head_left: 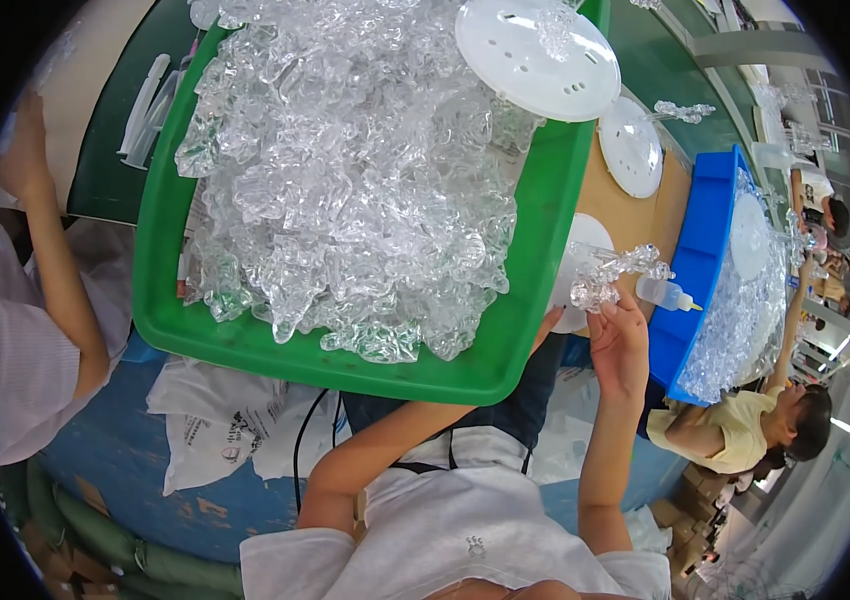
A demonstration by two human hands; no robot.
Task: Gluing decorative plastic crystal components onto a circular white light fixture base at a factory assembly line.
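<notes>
My right hand (620,335) is closed, its fingertips pinching the lower end of a clear, knobbly plastic piece (597,288). Behind that piece is a white plastic disc (585,235). My left hand (548,325) reaches under the green tray's near side; only some fingers show, closed at the disc's lower left edge, and the rest is hidden by the tray. Just right of my right fingertips is a small translucent bottle (663,293) with a yellow needle tip; whether the fingers touch it is unclear.
A green tray (425,382) heaped with clear plastic pieces (355,180) fills the middle. White discs with holes (539,62) lie at its far right corner and on cardboard (665,200). A blue bin (700,215) stands right. Co-workers sit left (30,330) and right (735,425).
</notes>
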